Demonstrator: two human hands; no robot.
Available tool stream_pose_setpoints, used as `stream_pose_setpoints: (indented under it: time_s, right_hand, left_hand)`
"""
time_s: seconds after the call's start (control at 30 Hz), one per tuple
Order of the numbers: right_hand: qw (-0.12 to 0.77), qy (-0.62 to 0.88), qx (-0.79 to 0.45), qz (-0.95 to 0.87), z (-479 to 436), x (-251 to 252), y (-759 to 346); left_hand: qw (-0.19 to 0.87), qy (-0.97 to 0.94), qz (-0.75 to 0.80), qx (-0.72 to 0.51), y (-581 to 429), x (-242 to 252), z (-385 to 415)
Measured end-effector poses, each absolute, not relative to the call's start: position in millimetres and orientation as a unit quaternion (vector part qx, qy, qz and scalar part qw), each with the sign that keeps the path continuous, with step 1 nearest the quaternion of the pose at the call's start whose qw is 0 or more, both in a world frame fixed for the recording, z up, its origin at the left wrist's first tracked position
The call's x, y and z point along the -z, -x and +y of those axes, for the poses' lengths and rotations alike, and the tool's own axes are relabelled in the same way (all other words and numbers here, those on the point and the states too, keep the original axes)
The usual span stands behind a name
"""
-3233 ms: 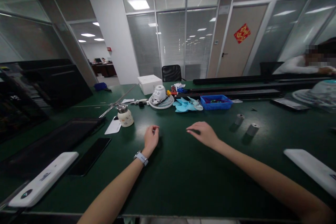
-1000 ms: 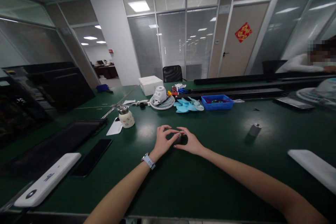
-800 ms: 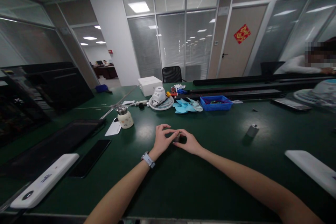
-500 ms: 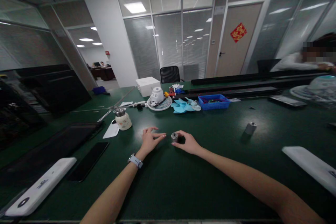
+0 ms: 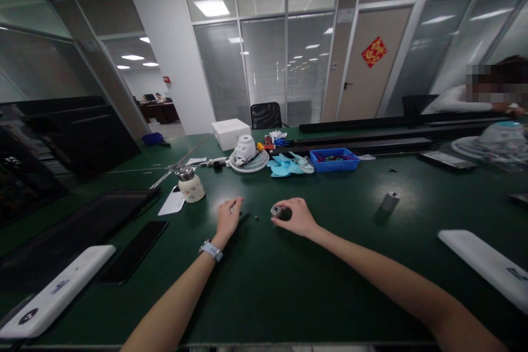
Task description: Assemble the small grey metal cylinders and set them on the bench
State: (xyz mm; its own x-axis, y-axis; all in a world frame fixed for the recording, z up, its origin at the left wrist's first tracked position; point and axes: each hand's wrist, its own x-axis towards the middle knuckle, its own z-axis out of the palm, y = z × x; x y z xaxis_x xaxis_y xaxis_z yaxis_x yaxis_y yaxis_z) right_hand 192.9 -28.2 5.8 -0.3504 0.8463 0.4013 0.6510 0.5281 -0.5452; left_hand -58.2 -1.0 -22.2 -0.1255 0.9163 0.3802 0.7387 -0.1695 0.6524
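My right hand [image 5: 296, 216] grips a small metal cylinder [image 5: 276, 211] between thumb and fingers, just above or on the green table. The cylinder's round end, with a dark hole in the middle, faces up toward me. Left of it, a tiny metal piece [image 5: 256, 218] lies on the table, too small to name. My left hand [image 5: 229, 219], a watch on its wrist, is apart from both, fingers loosely extended and seemingly holding nothing. A second metal cylinder [image 5: 390, 201] stands farther right.
Behind my hands are light-blue fan blades [image 5: 284, 165], a white fan part [image 5: 248, 158] and a blue tray [image 5: 335, 160]. A cream bottle [image 5: 191, 187], a black phone [image 5: 135, 252] and a white device [image 5: 60, 290] lie left. Another white device [image 5: 487, 264] is right. A person [image 5: 457, 98] sits far right.
My left hand has drawn back left from the cylinder and its pinched fingers have parted. The tiny metal piece now shows on the table between the hands. My right hand keeps its hold.
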Motion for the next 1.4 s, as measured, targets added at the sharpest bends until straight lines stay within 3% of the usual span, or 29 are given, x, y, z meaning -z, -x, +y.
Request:
stream_pose_setpoints:
  time_s: [0.27, 0.4, 0.6, 0.7, 0.8, 0.9, 1.03, 1.4]
  right_hand:
    - [0.166, 0.677, 0.077, -0.713, 18, -23, -327]
    - [0.067, 0.792, 0.107, -0.598, 38, -26, -405]
    - [0.008, 0.85, 0.119, -0.513, 42, -30, -441]
    - [0.038, 0.838, 0.192, -0.51, 34, -34, -411]
    - [0.157, 0.7, 0.253, -0.648, 22, -31, -348]
    - [0.23, 0.512, 0.083, -0.824, 12, -17, -267]
    - [0.256, 0.438, -0.089, -0.857, 9, 4, -184]
    - [0.256, 0.411, -0.119, -0.867, 11, 9, -149]
  left_hand:
    - [0.11, -0.655, 0.633, -0.398, 55, 20, -4]
    - [0.106, -0.659, 0.633, -0.392, 52, 19, -5]
    - [0.1, -0.668, 0.631, -0.383, 54, 21, -2]
    - [0.098, -0.664, 0.635, -0.381, 55, 23, -1]
    - [0.094, -0.663, 0.636, -0.382, 54, 23, -1]
    - [0.091, -0.659, 0.64, -0.384, 53, 22, -2]
    - [0.087, -0.664, 0.637, -0.382, 53, 21, -3]
    - [0.087, -0.669, 0.639, -0.37, 51, 16, -5]
